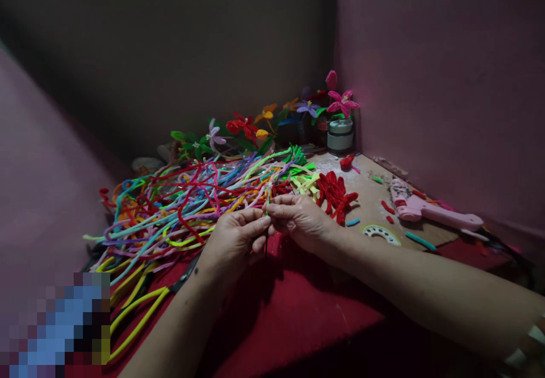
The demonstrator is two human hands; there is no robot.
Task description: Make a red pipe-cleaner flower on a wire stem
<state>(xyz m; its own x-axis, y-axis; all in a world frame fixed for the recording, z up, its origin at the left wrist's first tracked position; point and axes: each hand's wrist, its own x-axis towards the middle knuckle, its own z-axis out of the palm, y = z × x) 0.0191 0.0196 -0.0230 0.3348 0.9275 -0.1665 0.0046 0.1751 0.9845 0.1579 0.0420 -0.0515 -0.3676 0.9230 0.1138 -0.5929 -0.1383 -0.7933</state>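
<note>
The red worktop (306,304) spreads out below, and across its left side sprawls a big tangle of coloured pipe cleaners (187,196)! Right in front, the left hand (234,233) and right hand (302,222) meet, fingers of both pinched together, a red bunch (335,193) just beyond the right; and there, between those fingertips, a thin green stem (268,203) stands nearly upright!

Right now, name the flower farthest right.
The pink flower, just above the pale container; the purple flowers, orange flowers and red flower sit farther left.
</note>
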